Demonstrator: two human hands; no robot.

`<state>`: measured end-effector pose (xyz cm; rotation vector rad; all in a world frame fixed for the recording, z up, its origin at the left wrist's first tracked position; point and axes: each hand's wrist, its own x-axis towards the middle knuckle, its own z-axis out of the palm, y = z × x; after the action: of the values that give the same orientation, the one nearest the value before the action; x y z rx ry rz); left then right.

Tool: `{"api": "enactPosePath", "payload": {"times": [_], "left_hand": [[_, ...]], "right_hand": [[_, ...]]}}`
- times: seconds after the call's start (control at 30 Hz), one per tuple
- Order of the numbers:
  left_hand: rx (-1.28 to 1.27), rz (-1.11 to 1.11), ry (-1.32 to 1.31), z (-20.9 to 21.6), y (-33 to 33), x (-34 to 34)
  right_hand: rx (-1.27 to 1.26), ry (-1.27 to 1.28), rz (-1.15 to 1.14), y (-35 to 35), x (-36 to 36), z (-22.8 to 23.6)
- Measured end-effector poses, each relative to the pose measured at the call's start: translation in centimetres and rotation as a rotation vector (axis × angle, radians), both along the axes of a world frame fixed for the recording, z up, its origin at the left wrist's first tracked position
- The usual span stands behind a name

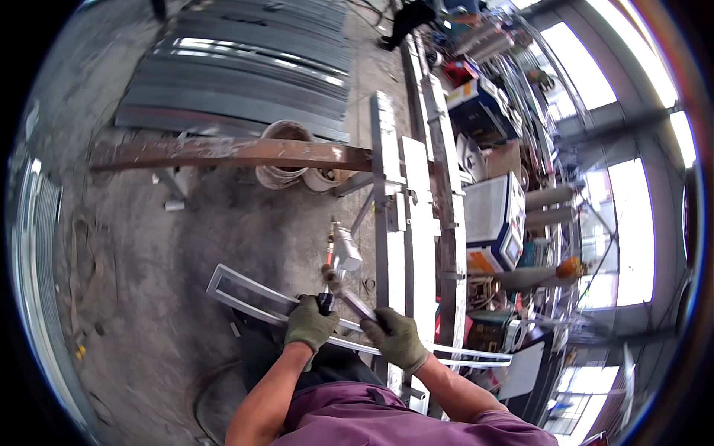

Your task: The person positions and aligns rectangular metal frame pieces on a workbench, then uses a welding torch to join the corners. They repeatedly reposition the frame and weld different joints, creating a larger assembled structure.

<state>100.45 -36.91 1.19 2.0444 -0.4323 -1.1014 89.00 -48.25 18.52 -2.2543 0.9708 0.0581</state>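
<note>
My left hand point(311, 324), in an olive-green work glove, is closed around a tool with a black collar point(325, 302); its far part is partly hidden. My right hand point(397, 339), gloved the same way, grips the metal handle of what looks like a hammer point(357, 303), its brownish head close to the left hand's tool. Beneath both hands lies a long, narrow silver metal frame point(249, 306), running from the left across my lap to the right. Just beyond the hands are a red-and-brass fitting point(330, 241) and a small grey metal block point(347, 251).
A rusty beam point(223, 153) crosses ahead, with dirty buckets point(281, 175) beside it. Long pale rails point(388, 245) stand to my right, next to box-shaped machines point(487, 219) and cylinders point(547, 199). Metal strips point(238, 82) cover the far floor; another person's dark-clothed leg point(407, 24) shows beyond.
</note>
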Motion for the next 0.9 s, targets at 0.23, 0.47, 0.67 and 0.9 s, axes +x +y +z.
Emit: {"api": "enactPosePath", "payload": {"times": [0.23, 0.47, 0.67, 0.9], "left_hand": [[0.001, 0.089, -0.031, 2.1, 0.0, -0.3], [-0.092, 0.331, -0.009, 3.6, 0.6, -2.0], [-0.163, 0.556, 0.196, 2.9, 1.4, -4.4], [-0.09, 0.545, 0.162, 8.7, -0.2, -4.6]], "right_hand": [[-0.271, 0.414, -0.458, -12.6, -14.6, -10.7], [-0.351, 0.524, -0.558, -26.3, -22.5, -22.9], [-0.331, 0.526, -0.503, -30.1, -24.2, -26.5], [-0.311, 0.452, -0.408, -28.1, -21.1, -25.0]]}}
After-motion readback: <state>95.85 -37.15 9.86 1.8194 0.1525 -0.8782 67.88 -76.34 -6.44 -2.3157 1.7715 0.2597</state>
